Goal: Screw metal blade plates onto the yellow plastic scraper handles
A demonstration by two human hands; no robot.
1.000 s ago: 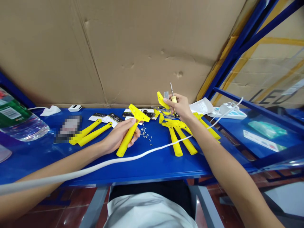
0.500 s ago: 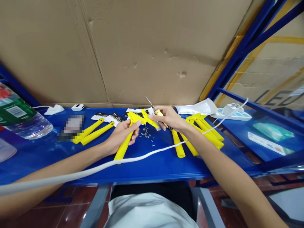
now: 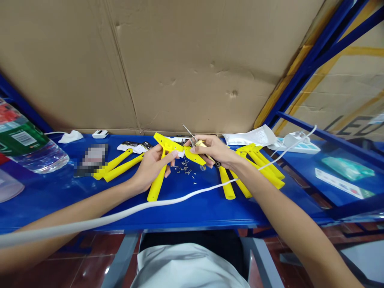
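My left hand (image 3: 153, 166) is closed around a yellow plastic T-shaped scraper handle (image 3: 156, 186), its grip pointing down towards the front of the table and its wide head (image 3: 166, 144) up. My right hand (image 3: 214, 150) grips a thin screwdriver (image 3: 189, 131) with a pale handle, the shaft pointing up and left. The same hand pinches a flat yellow plastic plate (image 3: 194, 156), close to the right end of the scraper head; whether they touch I cannot tell. Small loose screws and nuts (image 3: 186, 168) lie scattered on the blue table below both hands.
More yellow handles lie at right (image 3: 229, 186) and left (image 3: 123, 170). Black-and-white packets (image 3: 132, 147) lie behind. A big bottle (image 3: 33, 140) stands at left. A white cable (image 3: 180, 197) hangs across the view. At the back right are a white pouch (image 3: 252, 137) and a power strip (image 3: 300, 146).
The scraper head has turned so its left end rises more. The yellow plate in my right hand has shifted slightly down and right, now beside the head's right end. The screwdriver stays in the right hand.
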